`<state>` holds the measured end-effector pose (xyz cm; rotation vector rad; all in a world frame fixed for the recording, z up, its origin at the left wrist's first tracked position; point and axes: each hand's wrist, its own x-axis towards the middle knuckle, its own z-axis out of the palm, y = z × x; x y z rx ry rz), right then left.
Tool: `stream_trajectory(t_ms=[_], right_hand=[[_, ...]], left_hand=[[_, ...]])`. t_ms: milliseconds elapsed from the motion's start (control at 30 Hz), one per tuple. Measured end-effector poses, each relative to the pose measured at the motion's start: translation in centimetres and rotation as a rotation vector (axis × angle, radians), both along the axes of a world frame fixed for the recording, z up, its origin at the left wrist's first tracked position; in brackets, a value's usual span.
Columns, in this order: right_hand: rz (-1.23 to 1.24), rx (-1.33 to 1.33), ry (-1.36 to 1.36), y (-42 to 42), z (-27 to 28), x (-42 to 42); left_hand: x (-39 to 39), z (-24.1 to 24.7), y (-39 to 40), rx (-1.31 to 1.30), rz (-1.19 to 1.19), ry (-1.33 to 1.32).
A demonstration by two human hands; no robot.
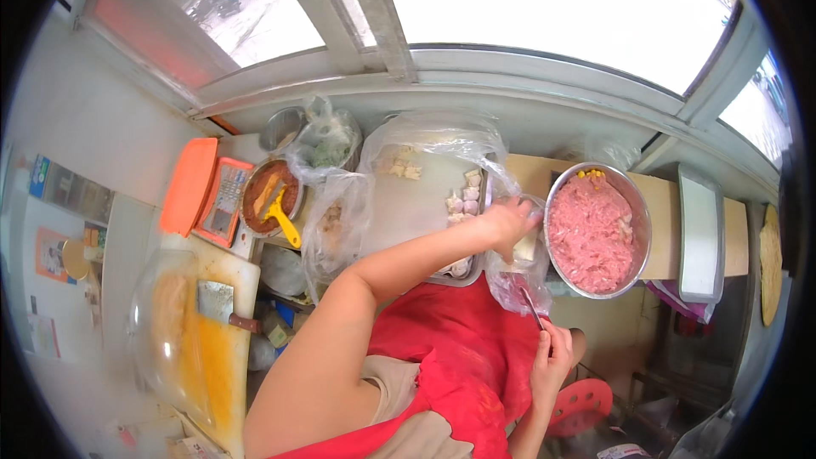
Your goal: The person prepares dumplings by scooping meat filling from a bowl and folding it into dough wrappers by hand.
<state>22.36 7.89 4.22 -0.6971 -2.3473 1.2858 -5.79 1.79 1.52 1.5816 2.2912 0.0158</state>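
My left hand (512, 227) reaches over a clear plastic bag (530, 298), its thumb and fingers apart. Beside the thumb, a pale stack of what look like dough wrappers (526, 247) lies in the bag, partly hidden by the hand. My right hand (553, 354) grips a thin stick-like tool (531, 308) that points up towards the bag. To the right stands a steel bowl (648, 248) of pink minced meat (590, 236), with yellow bits at its far edge. Left of the bag, a metal tray (408, 217) holds folded dumplings (470, 194) along its right side.
Plastic film (433, 131) covers the tray's far end. Further left are a bowl of red-brown sauce (252, 188) with a yellow-handled scraper (284, 220), an orange scale (226, 194), and a cleaver (217, 301) on a cutting board (223, 357). At right lies a shallow rectangular tray (699, 236).
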Motion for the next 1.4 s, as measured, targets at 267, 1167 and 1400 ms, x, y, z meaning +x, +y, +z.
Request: stream_trajectory(t_ms=[267, 1167, 1400], right_hand=[[0.014, 0.017, -0.039, 0.3, -0.8, -0.2], [-0.105, 0.339, -0.144, 1.0, -3.7, -3.3], [-0.112, 0.307, -0.19, 1.0, -3.5, -3.7]], left_hand=[[1.1, 0.0, -2.8, 0.276, -0.13, 0.242], [0.6, 1.4, -2.1, 0.223, -0.071, 0.155], [-1.3, -1.4, 0.7, 0.231, 0.009, -0.069]])
